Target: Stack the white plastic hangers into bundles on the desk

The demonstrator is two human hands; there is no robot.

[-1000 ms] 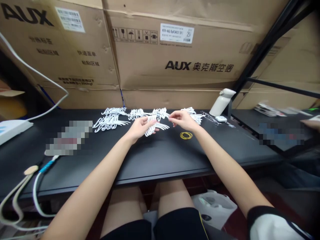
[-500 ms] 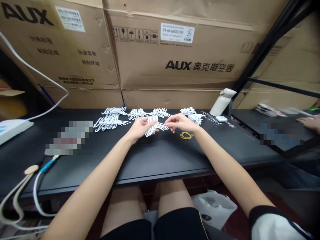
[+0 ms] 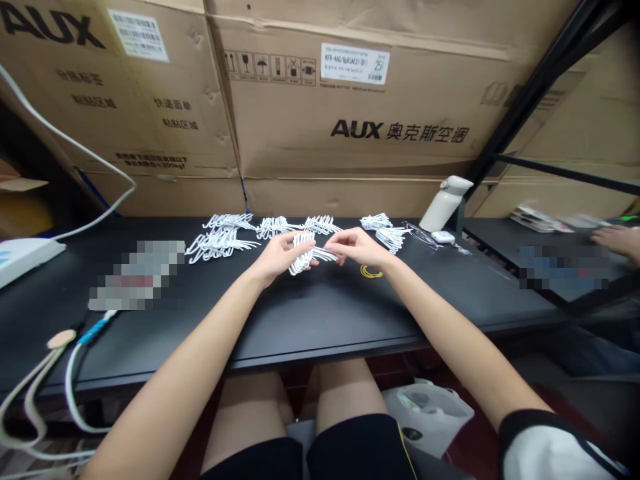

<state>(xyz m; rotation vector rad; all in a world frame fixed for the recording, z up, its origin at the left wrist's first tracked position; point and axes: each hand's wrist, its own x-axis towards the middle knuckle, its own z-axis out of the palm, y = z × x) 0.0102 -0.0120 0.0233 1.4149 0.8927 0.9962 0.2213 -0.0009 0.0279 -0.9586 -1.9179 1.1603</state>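
My left hand (image 3: 281, 257) is closed round a bundle of white hooked pieces (image 3: 302, 253), thumb on top, above the black table (image 3: 320, 320). The thin ends of the bundle point right, where my right hand (image 3: 356, 247) pinches at them with thumb and forefinger. Behind my hands lie more white bundles: two at the left (image 3: 217, 244), two in the middle (image 3: 320, 225) and two at the right (image 3: 393, 238). A coil of yellow bands (image 3: 371, 271) rests on the table under my right wrist.
A white bottle (image 3: 447, 203) and a small white case (image 3: 443, 237) stand at the back right. On the left are a blurred-out flat object (image 3: 140, 275) and a cable (image 3: 95, 330). Cardboard boxes (image 3: 350, 153) rise behind. Another person's hand (image 3: 617, 240) shows at far right.
My right hand has moved slightly left along the thin ends of the bundle. My left hand still holds the bundle in nearly the same place.
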